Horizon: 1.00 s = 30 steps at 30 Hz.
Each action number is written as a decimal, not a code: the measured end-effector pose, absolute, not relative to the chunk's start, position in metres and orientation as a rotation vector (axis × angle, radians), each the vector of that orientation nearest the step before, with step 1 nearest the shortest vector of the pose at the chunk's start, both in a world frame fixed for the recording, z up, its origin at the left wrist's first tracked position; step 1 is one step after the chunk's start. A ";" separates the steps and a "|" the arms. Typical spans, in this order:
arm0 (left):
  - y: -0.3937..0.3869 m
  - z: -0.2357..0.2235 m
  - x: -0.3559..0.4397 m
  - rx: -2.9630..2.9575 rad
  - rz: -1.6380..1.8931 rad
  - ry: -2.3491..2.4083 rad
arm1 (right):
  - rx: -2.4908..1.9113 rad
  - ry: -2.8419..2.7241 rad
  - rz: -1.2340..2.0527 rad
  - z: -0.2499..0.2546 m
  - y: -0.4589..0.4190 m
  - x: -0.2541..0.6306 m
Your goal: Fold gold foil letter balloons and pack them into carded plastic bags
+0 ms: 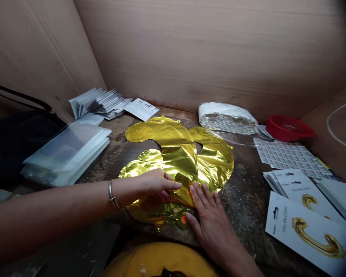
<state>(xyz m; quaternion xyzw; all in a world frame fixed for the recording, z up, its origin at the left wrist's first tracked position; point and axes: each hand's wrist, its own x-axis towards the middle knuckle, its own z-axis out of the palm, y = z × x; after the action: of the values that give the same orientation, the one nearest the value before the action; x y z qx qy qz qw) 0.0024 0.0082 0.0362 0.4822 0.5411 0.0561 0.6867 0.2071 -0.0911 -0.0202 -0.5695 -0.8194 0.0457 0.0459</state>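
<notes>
Flat gold foil balloons [177,154] lie overlapping on the worn dark table, with curved ends and small tabs along their edges. My left hand [157,184], wearing a bangle at the wrist, reaches in from the left over the lower part of the foil. Its fingers are closed on a fold of a foil balloon; the fingertips are partly hidden. On the right, my right hand [209,213] rests flat, its fingertips pressing the foil's lower right edge. An orange round spot [183,219] shows on the foil beside my right thumb.
Clear plastic sleeves [67,152] and fanned leaflets [103,102] lie at the left. A wrapped white bundle [227,117], red plastic dish [288,129], sticker sheet [290,156] and printed foil balloon cards [305,232] sit at the right. Wooden panels [213,54] enclose the back.
</notes>
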 end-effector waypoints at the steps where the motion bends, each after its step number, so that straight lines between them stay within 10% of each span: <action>1: 0.009 0.036 0.007 1.088 0.107 1.231 | -1.745 -2.504 0.157 -0.019 -0.091 0.207; 17: -0.004 0.029 0.024 1.082 0.405 1.194 | -1.626 -2.205 0.430 -0.016 -0.099 0.214; 25: -0.035 0.027 0.046 1.118 0.687 0.781 | -1.245 -0.920 1.532 0.012 -0.100 0.240; 30: -0.024 0.027 0.066 1.224 0.588 0.806 | -1.266 -0.870 1.399 0.032 -0.115 0.255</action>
<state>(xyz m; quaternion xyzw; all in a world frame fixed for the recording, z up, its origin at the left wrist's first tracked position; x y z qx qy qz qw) 0.0661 -0.0243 0.0268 0.5503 0.3622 0.2642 0.7043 0.2551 -0.1148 0.0325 -0.5252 -0.3608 0.5802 0.5073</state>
